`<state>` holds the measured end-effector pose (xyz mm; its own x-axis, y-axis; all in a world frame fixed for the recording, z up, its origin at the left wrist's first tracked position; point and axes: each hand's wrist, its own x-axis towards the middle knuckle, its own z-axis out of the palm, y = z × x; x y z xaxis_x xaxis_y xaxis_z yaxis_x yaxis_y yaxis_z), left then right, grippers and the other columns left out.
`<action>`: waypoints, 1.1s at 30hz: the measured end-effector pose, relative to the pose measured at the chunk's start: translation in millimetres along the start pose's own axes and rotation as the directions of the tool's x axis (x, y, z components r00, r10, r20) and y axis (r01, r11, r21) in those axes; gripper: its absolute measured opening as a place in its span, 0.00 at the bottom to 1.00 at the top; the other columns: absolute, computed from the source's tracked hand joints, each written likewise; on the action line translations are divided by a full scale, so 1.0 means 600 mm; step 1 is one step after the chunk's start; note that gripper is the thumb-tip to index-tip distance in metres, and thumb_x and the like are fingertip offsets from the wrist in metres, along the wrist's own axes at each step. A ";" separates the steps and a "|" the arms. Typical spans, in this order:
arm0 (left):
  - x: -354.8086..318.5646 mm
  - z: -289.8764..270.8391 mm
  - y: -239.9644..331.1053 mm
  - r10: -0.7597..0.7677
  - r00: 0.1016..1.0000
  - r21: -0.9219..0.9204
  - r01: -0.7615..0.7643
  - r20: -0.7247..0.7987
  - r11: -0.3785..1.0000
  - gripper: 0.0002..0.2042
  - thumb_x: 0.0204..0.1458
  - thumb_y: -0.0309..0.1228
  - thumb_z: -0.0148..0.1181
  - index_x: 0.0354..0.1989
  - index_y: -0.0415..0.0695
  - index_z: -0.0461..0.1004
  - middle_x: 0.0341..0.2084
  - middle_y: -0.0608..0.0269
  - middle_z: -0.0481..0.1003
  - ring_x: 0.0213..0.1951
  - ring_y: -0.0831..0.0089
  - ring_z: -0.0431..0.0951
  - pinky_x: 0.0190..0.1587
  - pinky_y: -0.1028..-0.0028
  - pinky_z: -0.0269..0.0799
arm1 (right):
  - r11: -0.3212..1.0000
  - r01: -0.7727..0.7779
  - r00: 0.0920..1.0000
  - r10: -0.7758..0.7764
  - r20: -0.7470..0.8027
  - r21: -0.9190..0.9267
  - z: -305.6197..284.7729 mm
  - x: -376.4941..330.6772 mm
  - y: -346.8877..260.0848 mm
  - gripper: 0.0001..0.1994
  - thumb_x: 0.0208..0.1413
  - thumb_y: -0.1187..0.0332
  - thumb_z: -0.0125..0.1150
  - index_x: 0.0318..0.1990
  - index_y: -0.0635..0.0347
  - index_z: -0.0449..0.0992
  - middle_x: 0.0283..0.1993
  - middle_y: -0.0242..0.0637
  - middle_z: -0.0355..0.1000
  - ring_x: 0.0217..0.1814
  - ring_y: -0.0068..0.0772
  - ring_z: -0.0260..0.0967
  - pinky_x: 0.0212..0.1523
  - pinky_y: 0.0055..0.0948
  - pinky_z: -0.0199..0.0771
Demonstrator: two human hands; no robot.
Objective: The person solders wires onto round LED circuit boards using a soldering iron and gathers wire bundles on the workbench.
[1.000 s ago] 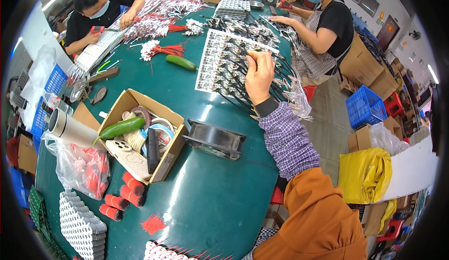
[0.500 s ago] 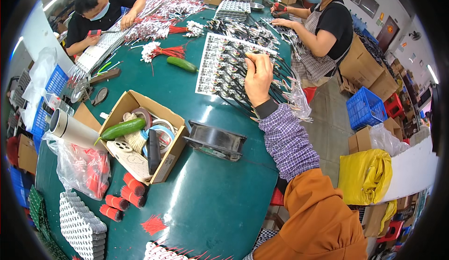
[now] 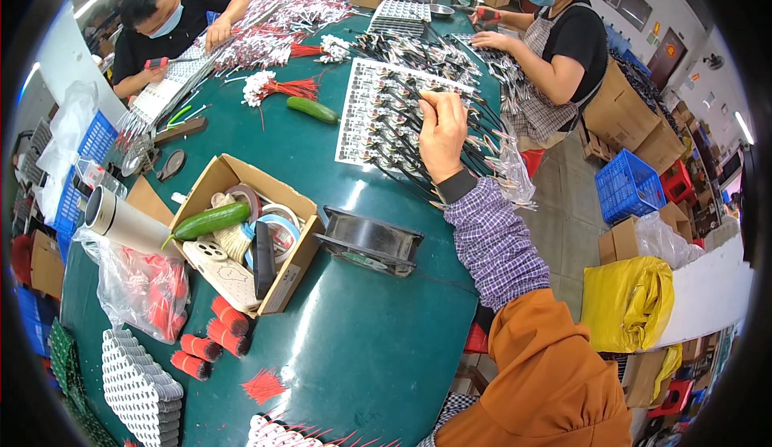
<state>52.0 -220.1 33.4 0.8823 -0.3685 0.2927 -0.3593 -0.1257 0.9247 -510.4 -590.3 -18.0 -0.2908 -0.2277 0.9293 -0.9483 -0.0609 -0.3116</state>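
1. The right hand (image 3: 441,135) reached far across the green table (image 3: 354,342), fingers pinched shut on a small dark part over the white component panel (image 3: 378,117).
2. That panel lay flat at the table's far side, just right of a cucumber (image 3: 313,109).
3. A black fan (image 3: 370,242) sat nearer, beside the cardboard box (image 3: 283,206).
4. The left hand was out of sight.

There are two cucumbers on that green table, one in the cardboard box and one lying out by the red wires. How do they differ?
The boxed cucumber rests across the open cardboard box, propped on tape rolls, while the far cucumber lies flat on the bare green table. The boxed cucumber looks longer and lighter green; the far cucumber looks shorter and darker, though it is farther from the camera. The boxed one slopes up to the right, the far one down. Both are whole, and no hand touches either.
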 end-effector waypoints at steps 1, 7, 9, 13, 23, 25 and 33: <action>0.000 -0.001 -0.001 -0.001 1.000 -0.001 0.001 -0.001 1.000 0.10 0.52 0.24 0.67 0.32 0.29 0.74 0.22 0.59 0.73 0.22 0.71 0.70 0.27 0.71 0.68 | 1.000 -0.011 1.000 0.011 0.001 0.002 0.000 0.000 0.000 0.05 0.59 0.75 0.62 0.42 0.60 0.78 0.37 0.38 0.73 0.42 0.42 0.71 0.46 0.37 0.66; 0.002 -0.004 -0.007 -0.007 1.000 -0.008 0.007 -0.011 1.000 0.10 0.52 0.24 0.67 0.32 0.29 0.74 0.22 0.59 0.73 0.22 0.71 0.70 0.27 0.71 0.68 | 1.000 -0.008 1.000 0.008 0.001 0.005 0.000 -0.001 -0.002 0.05 0.59 0.76 0.62 0.42 0.60 0.78 0.37 0.38 0.73 0.42 0.42 0.71 0.46 0.37 0.66; 0.002 -0.007 -0.009 -0.010 1.000 -0.010 0.010 -0.016 1.000 0.10 0.51 0.24 0.67 0.32 0.29 0.74 0.22 0.59 0.73 0.22 0.71 0.70 0.27 0.71 0.68 | 1.000 0.000 1.000 0.000 0.001 0.006 0.000 -0.001 -0.002 0.05 0.59 0.76 0.62 0.42 0.60 0.78 0.37 0.38 0.73 0.42 0.42 0.71 0.46 0.37 0.66; 0.005 -0.013 -0.011 -0.019 1.000 -0.014 0.019 -0.025 1.000 0.09 0.51 0.23 0.67 0.32 0.29 0.74 0.22 0.59 0.73 0.22 0.71 0.70 0.27 0.71 0.67 | 1.000 -0.004 1.000 0.004 0.005 0.002 0.001 -0.002 -0.001 0.05 0.59 0.76 0.62 0.41 0.61 0.78 0.37 0.39 0.73 0.42 0.42 0.71 0.46 0.37 0.66; 0.004 -0.003 -0.007 -0.033 0.999 -0.024 0.032 -0.031 0.999 0.09 0.51 0.23 0.67 0.33 0.29 0.74 0.22 0.59 0.73 0.22 0.71 0.70 0.27 0.71 0.67 | 1.000 0.013 1.000 -0.013 0.017 0.013 0.002 -0.002 -0.004 0.05 0.59 0.76 0.62 0.41 0.61 0.78 0.37 0.39 0.73 0.41 0.43 0.71 0.46 0.38 0.67; 0.004 -0.002 -0.008 -0.035 0.999 -0.023 0.034 -0.031 0.999 0.09 0.51 0.23 0.67 0.33 0.29 0.74 0.22 0.59 0.73 0.22 0.71 0.70 0.27 0.71 0.67 | 1.000 0.009 0.999 -0.009 0.031 0.005 0.003 -0.003 -0.003 0.05 0.59 0.76 0.62 0.41 0.60 0.78 0.37 0.39 0.73 0.41 0.43 0.71 0.45 0.38 0.67; 0.009 -0.010 -0.012 -0.040 0.999 -0.029 0.039 -0.033 0.999 0.09 0.51 0.22 0.67 0.33 0.29 0.74 0.22 0.59 0.73 0.22 0.71 0.70 0.27 0.71 0.67 | 0.999 0.013 0.995 -0.016 0.099 0.031 0.010 -0.009 0.002 0.06 0.57 0.76 0.63 0.42 0.59 0.80 0.37 0.39 0.73 0.41 0.43 0.71 0.45 0.37 0.67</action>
<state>61.1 -215.4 29.5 0.9056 -0.3322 0.2635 -0.3157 -0.1135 0.9420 -509.1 -595.1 -24.8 -0.2612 -0.3214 0.9102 -0.9477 -0.0938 -0.3051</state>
